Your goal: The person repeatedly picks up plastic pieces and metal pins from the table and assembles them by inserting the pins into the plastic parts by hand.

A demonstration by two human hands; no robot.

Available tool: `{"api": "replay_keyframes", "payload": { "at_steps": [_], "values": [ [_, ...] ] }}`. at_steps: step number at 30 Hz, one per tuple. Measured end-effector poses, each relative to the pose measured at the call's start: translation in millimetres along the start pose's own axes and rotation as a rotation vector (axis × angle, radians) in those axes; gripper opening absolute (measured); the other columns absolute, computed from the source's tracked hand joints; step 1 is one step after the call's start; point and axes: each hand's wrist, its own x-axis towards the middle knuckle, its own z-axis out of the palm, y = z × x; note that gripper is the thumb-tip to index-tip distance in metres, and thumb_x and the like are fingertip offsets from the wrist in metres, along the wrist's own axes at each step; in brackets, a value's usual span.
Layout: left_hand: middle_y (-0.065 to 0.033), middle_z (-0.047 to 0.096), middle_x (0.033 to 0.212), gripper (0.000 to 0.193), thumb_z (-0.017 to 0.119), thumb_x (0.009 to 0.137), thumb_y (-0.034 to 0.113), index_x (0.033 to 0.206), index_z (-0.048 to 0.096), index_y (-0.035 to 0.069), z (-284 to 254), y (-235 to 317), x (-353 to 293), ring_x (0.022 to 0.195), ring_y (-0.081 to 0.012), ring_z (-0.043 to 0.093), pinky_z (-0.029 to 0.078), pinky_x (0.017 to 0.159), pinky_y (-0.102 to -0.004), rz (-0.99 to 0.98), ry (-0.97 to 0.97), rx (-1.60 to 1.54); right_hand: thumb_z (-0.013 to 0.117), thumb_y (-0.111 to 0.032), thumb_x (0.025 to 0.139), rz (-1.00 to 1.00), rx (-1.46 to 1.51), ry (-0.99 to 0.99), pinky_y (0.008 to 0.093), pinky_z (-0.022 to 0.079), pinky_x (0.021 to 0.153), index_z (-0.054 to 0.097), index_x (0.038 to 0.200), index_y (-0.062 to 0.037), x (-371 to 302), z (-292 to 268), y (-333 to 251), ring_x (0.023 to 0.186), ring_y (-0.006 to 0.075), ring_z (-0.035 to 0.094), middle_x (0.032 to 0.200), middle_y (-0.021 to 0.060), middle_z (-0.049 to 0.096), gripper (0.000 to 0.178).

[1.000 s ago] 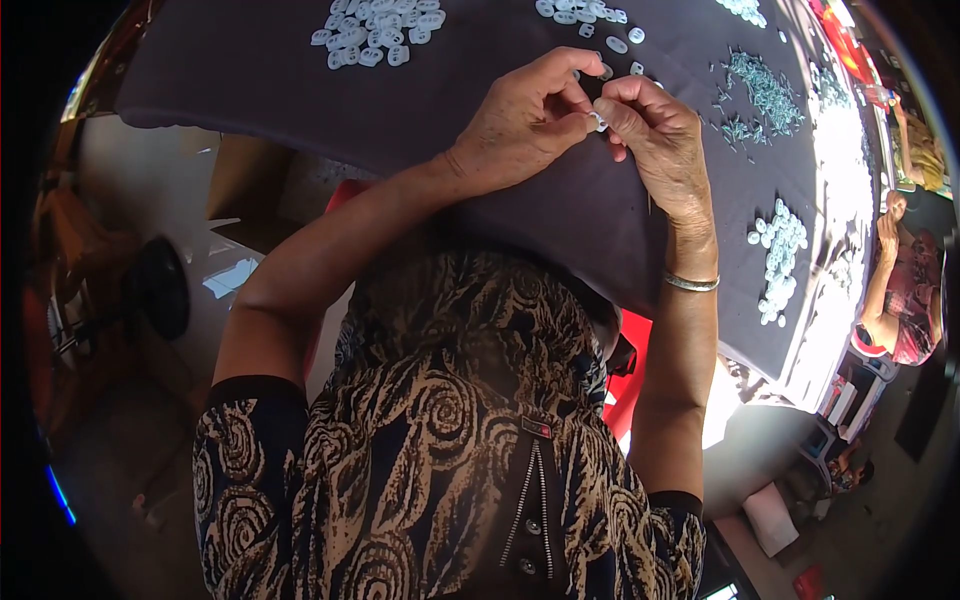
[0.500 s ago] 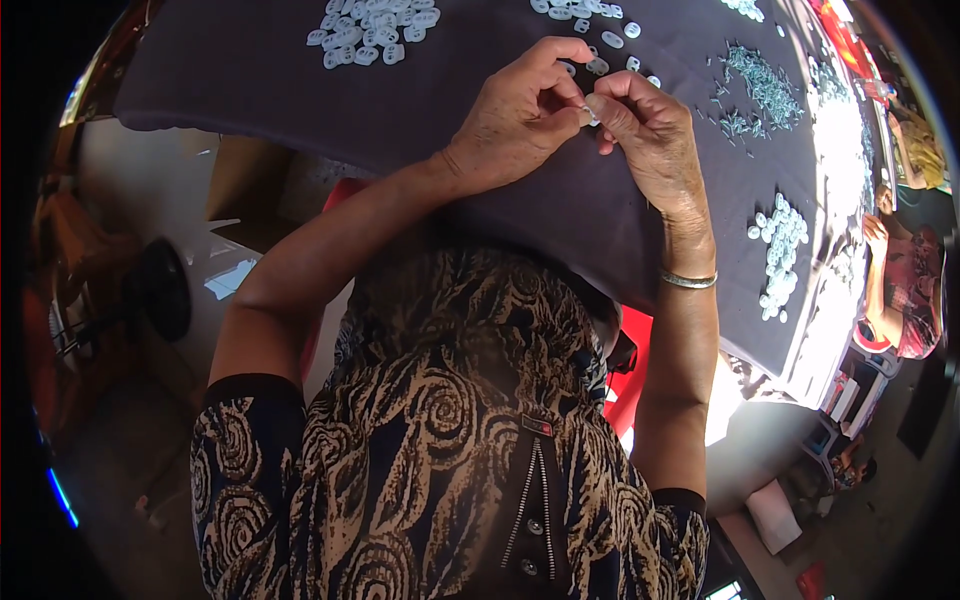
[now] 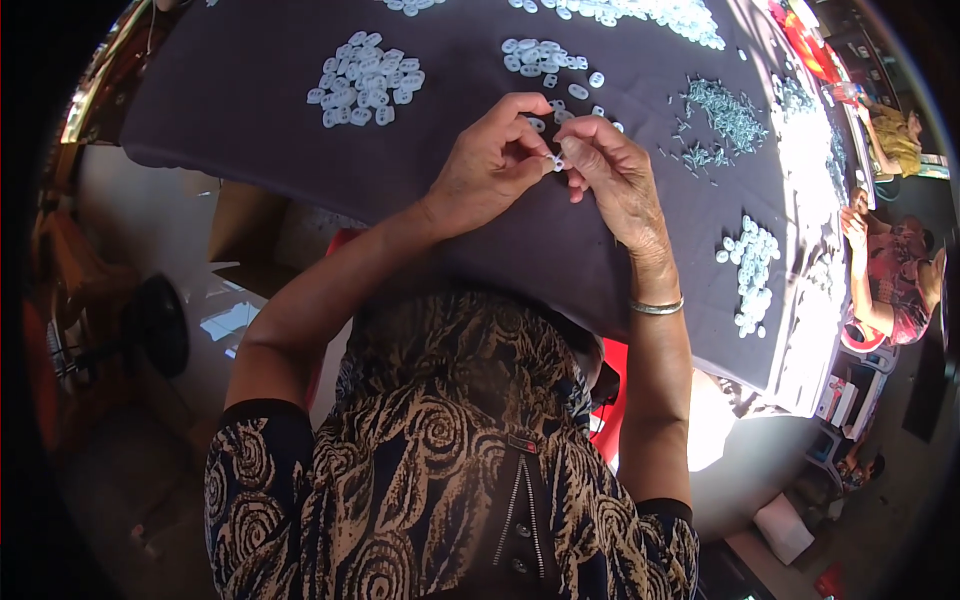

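Over the near part of the table, my left hand [image 3: 484, 168] and my right hand [image 3: 618, 178] meet at the fingertips. Between them is a small white plastic piece [image 3: 557, 162], pinched by the left thumb and finger. The right thumb and forefinger close on its other side; whether they also hold a tiny part is hidden. Just beyond the hands lie loose white oval pieces with holes [image 3: 540, 56]. A larger heap of similar white pieces [image 3: 366, 82] sits to the left. To the right are a pile of small metal screws [image 3: 724, 116] and a cluster of small whitish pieces [image 3: 750, 272].
A dark cloth [image 3: 240, 110] covers the table. More white pieces [image 3: 660, 14] are heaped at its far side. Sunlight strikes the right edge, where another person [image 3: 895, 270] sits. A black fan-like object [image 3: 160, 308] and a cardboard box [image 3: 245, 225] stand at the left.
The view has shifted, so the table and its piles appear lower and more of the far side shows. My hands stay together, and the white piece between the fingertips shows more plainly.
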Motion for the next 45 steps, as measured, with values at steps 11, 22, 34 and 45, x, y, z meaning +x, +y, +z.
{"api": "replay_keyframes", "payload": {
  "at_steps": [11, 22, 34, 45],
  "values": [
    [0.0006, 0.060, 0.081, 0.043, 0.062, 0.084, -0.003, 0.124, 0.044, 0.003, -11.4, 3.0, 6.7, 0.071, -0.0047, 0.055, 0.046, 0.065, -0.0182, 0.002, 0.064, -0.013, 0.053, -0.020, 0.096, 0.007, 0.199, 0.292, 0.0203, 0.040, 0.049, 0.062, 0.095, -0.0011, 2.6, -21.6, 2.7, 0.056, 0.0065, 0.047, 0.073, 0.0019, 0.056, 0.021],
    [0.0007, 0.060, 0.080, 0.041, 0.064, 0.085, 0.000, 0.121, 0.047, 0.005, -15.3, -1.7, 7.1, 0.068, -0.0045, 0.056, 0.046, 0.063, -0.0177, -0.015, 0.141, 0.040, 0.066, 0.003, 0.081, -0.314, -0.632, 0.219, 0.0227, 0.047, 0.066, 0.066, 0.093, -0.0007, -0.3, -26.9, 8.0, 0.074, 0.0086, 0.060, 0.086, 0.0032, 0.064, 0.013],
    [0.0013, 0.060, 0.081, 0.040, 0.062, 0.084, -0.002, 0.121, 0.047, 0.005, -8.8, 0.5, 3.8, 0.070, -0.0036, 0.054, 0.044, 0.064, -0.0174, 0.010, 0.095, 0.038, 0.070, 0.000, 0.076, -0.348, -0.821, 0.219, 0.0286, 0.048, 0.065, 0.065, 0.089, -0.0017, 0.5, -15.6, 8.7, 0.073, 0.0178, 0.060, 0.084, 0.0066, 0.061, 0.014],
    [0.0031, 0.058, 0.081, 0.040, 0.062, 0.084, -0.002, 0.121, 0.048, 0.008, 2.9, 0.7, -1.6, 0.076, -0.0018, 0.053, 0.044, 0.068, -0.0179, -0.005, -0.015, -0.043, 0.068, -0.004, 0.084, -0.127, -0.125, 0.212, 0.0217, 0.045, 0.066, 0.062, 0.090, -0.0020, -1.3, -10.4, 11.0, 0.074, 0.0052, 0.053, 0.079, -0.0029, 0.061, 0.008]
  ]
}}
